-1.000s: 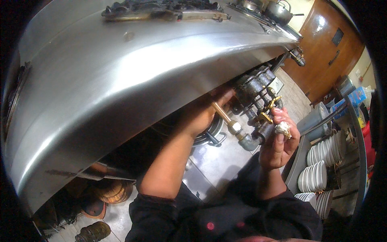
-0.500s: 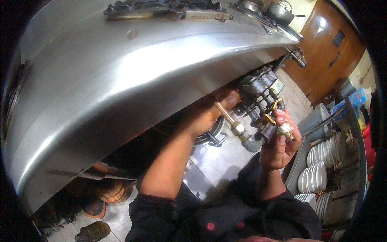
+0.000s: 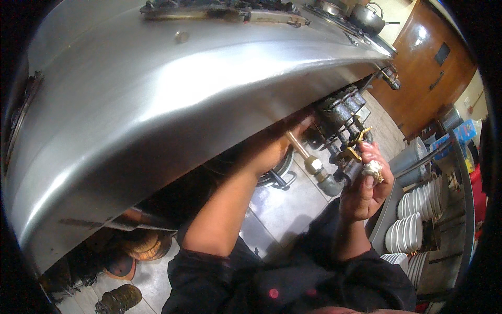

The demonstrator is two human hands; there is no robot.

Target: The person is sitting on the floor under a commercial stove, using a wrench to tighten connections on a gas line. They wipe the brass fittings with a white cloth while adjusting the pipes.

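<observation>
My right hand is closed around a crumpled whitish wad, pinched between thumb and fingers; its exact kind is unclear. Beside those fingers are the brass valve handles on a dark gas pipe assembly, which hangs under the front edge of a steel stove. My left hand reaches under that edge, behind a copper-coloured pipe that runs to a brass fitting. Shadow and blur hide its fingers, close to the dark burner parts.
Below the stove sit a lidded pot, a wooden-looking vessel and a dark ribbed jar. At right, a metal rack holds stacked white plates near a grey bucket. A kettle stands at the far end.
The view has shifted slightly. My left hand's fingers now sit deeper in shadow by the dark burner parts. My right hand keeps its grip on the wad.
</observation>
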